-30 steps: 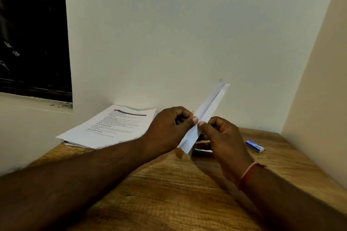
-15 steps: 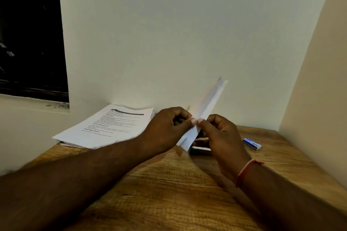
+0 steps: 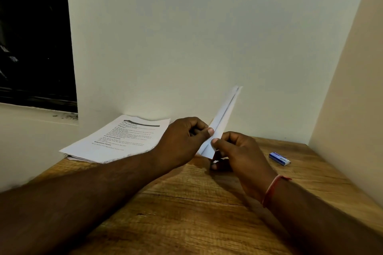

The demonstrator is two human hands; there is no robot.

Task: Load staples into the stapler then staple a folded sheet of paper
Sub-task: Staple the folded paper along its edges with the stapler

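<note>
Pinching folded paper [image 3: 222, 118] between left hand [image 3: 182, 138] and right hand [image 3: 242, 155].

dark object [image 3: 215, 161] mostly hidden under right hand [image 3: 242, 155], unidentifiable; doc text [image 3: 124, 136] illegible

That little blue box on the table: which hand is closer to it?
The right hand. The blue box lies just beyond it, apart; the left hand is farther off, across the folded paper.

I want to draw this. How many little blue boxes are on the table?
1. The small blue box lies on the wooden table, right of the right hand. Others may be hidden behind the hands.
</note>
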